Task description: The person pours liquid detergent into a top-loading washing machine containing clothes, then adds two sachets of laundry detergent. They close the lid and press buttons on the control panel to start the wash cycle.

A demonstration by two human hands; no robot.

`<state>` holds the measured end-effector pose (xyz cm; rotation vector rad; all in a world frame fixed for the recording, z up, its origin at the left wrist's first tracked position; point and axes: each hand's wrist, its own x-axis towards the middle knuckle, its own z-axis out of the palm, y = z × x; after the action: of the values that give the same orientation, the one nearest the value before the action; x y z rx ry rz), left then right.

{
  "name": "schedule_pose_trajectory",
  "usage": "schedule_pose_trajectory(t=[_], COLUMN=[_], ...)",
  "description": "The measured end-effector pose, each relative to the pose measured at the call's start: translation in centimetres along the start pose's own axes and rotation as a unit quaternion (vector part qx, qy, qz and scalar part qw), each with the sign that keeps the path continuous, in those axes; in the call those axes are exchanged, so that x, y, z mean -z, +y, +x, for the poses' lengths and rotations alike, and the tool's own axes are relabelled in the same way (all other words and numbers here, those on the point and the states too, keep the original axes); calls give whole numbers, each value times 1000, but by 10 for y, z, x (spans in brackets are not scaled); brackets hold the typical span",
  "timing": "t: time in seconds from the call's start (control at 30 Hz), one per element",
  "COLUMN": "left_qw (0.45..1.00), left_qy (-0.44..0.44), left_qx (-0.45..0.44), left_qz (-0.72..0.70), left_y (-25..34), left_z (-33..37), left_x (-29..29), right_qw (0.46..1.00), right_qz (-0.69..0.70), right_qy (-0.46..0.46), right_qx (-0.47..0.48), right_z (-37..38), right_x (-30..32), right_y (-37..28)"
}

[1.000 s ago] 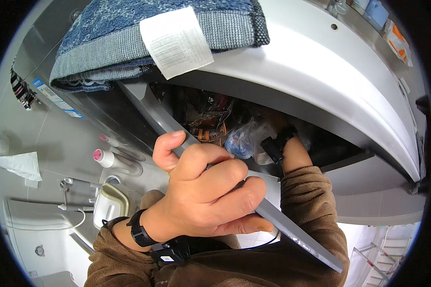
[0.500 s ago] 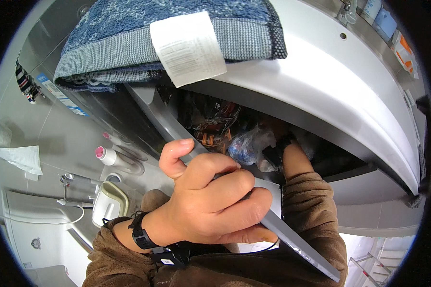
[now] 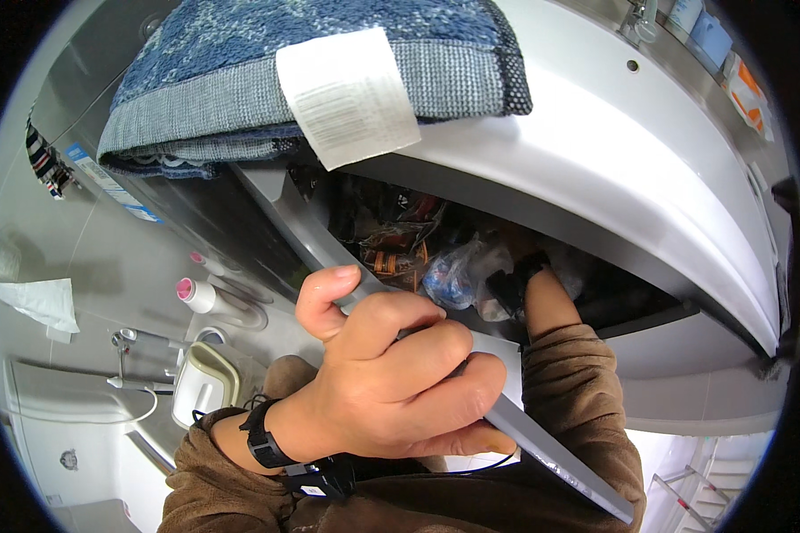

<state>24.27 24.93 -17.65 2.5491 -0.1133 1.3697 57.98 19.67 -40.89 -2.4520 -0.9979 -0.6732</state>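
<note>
My left hand is wrapped round the top edge of a grey cabinet door, with the thumb and one finger showing apart from the rest. The door stands ajar under the washbasin. Through the gap my right forearm reaches into the dark cabinet, a black band at its wrist. My right hand's fingers are lost in shadow, so what they touch cannot be made out. Beside that wrist sit a clear plastic bag with blue contents and an orange-and-black package.
A folded blue towel with a white label hangs over the front of the white washbasin. At the left are a white bottle-shaped item with a pink end, a lidded bin and a shower hose. A tap stands at top right.
The view has shifted very slightly. Both hands stay where they were: the left on the door edge, the right inside the cabinet.
</note>
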Motion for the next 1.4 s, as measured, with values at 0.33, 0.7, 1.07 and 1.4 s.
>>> schedule_pose_trajectory(t=[0.33, 0.7, 1.07, 1.4], left_qw=[1000, 1000, 1000, 954], left_qy=[-3, -2, 19, 144], left_qx=[2, -8, -12, -88], left_qz=[-10, -17, -19, 247], left_y=[0, -4, -5, -22], left_z=[0, -2, -3, -2], left_x=[4, 7, -5, -41], right_qw=[1000, 980, 920, 833], right_qz=[-11, 166, 321, 117], right_qy=[24, 111, 20, -424], right_qx=[0, -2, -226, -336], right_z=[-1, -14, -159, -162], right_x=[-2, 69, 285, 412], right_y=[3, -22, -38, -49])
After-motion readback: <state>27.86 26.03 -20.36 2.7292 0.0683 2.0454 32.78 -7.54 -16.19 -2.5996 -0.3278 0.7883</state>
